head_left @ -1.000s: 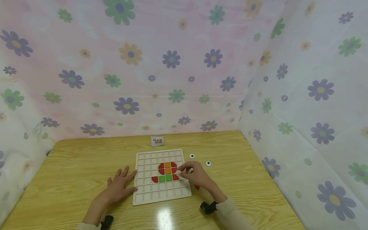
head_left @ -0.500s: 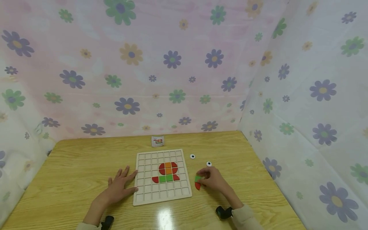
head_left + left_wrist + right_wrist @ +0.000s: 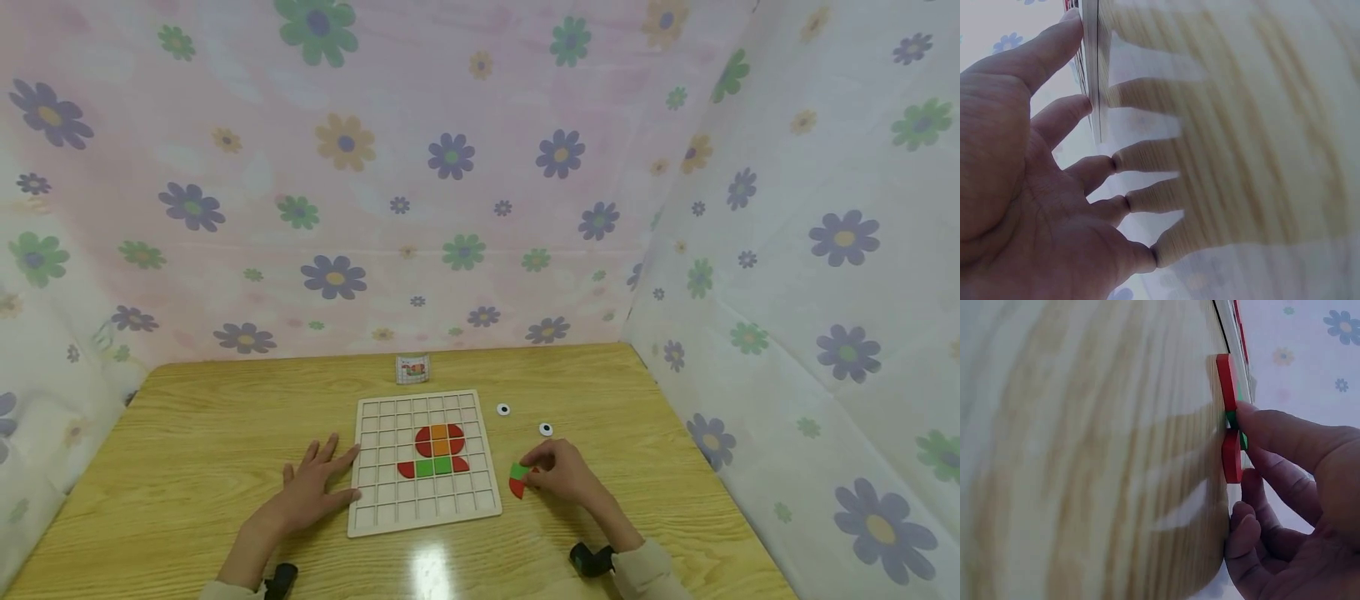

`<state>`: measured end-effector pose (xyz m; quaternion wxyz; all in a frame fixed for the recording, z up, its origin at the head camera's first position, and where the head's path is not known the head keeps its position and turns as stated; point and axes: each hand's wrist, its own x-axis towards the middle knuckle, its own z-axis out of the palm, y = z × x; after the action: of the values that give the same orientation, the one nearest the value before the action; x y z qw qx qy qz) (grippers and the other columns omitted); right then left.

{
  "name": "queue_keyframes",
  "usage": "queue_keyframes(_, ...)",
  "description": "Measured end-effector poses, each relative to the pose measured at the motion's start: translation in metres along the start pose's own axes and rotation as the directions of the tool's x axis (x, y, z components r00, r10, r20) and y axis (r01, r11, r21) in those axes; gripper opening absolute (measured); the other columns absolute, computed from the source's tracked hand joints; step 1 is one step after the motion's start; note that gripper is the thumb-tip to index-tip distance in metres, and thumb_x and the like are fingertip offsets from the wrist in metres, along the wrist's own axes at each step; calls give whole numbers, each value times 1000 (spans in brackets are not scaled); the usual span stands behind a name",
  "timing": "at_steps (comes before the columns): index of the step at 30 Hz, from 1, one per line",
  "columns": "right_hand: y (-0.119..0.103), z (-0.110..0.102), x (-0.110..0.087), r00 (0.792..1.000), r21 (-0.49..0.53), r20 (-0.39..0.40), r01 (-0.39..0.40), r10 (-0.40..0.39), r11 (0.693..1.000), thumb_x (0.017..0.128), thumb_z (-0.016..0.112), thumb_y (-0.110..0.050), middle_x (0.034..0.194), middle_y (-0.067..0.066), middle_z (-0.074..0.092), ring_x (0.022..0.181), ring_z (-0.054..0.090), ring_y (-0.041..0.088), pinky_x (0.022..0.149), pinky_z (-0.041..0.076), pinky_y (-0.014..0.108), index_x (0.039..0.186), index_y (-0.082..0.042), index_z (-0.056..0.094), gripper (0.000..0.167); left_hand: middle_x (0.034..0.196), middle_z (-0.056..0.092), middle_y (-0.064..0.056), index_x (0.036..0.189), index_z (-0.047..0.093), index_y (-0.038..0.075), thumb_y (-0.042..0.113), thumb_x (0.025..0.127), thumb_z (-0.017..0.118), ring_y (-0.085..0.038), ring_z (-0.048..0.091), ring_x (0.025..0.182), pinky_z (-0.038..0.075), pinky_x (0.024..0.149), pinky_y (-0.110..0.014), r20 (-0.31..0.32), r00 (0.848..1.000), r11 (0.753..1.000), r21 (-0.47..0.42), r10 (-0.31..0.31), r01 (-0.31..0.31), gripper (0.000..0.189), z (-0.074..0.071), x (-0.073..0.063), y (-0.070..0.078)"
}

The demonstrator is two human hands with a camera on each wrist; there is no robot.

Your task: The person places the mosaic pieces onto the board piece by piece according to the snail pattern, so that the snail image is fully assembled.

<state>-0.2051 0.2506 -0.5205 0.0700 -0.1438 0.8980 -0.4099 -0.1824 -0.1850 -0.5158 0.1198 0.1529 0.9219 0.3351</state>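
Observation:
A square wooden grid board lies on the table, with red, orange and green tiles set in its middle cells. My left hand rests at the board's left side, fingers spread, thumb and index fingertip at its edge. Right of the board, my right hand pinches a green tile between thumb and index finger, low over the table. A red tile with a curved side lies just in front of it. In the right wrist view another red tile shows beneath the thumb, partly hidden in the head view.
Two white eye discs with black centres lie beyond my right hand, a nearer eye disc and a farther eye disc. Behind the board stands a small picture card. Flowered cloth walls in the table's back and sides.
My right hand has left the board's right side and moved right to the loose tiles, where the green tile has shifted and turned slightly. My left hand stays at the board's edge.

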Motion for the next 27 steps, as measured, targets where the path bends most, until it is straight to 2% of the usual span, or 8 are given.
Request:
queue_keyframes(8, -6, 2, 0, 999, 95, 33, 20, -23, 995, 85, 80, -3, 85, 8, 73, 73, 64, 7, 64, 53, 22, 92, 2, 75, 10, 163, 15, -35, 154, 44, 5, 38, 94, 73, -65, 3, 146, 3, 97, -91, -8, 1000, 1000, 3, -2, 2, 75, 0, 0, -1)
queue_keyframes(11, -7, 4, 1, 999, 126, 2, 31, -32, 992, 86, 80, -4, 84, 7, 74, 72, 66, 6, 64, 54, 21, 91, 0, 76, 7, 163, 15, -35, 154, 44, 5, 38, 94, 73, -65, 3, 146, 3, 98, -90, -7, 1000, 1000, 2, -4, 4, 75, 0, 0, -1)
queue_keyframes(18, -15, 18, 4, 989, 204, -96, 129, -111, 970, 87, 80, -5, 86, 14, 76, 74, 71, 10, 66, 58, 24, 93, 0, 77, 8, 162, 15, -36, 153, 45, 5, 39, 93, 74, -66, 4, 145, 2, 97, -91, -19, 1000, 1000, -4, 7, -7, 75, 2, 0, -4)
queue_keyframes(22, -23, 28, 5, 991, 243, -84, 117, -99, 963, 87, 80, -7, 87, 14, 77, 73, 70, 8, 66, 58, 24, 93, -1, 78, 8, 161, 16, -37, 153, 45, 4, 37, 93, 74, -67, 4, 144, 2, 95, -92, -29, 999, 1000, -18, 22, -23, 74, 3, -1, -6)
queue_keyframes(27, -34, 36, 8, 993, 222, -61, 108, -97, 969, 89, 78, -9, 90, 9, 78, 77, 70, 6, 69, 57, 22, 93, -4, 81, 6, 162, 15, -36, 154, 44, 5, 39, 94, 73, -65, 2, 145, 0, 97, -91, -21, 1000, 1000, -20, 13, -13, 75, 3, 0, -7)
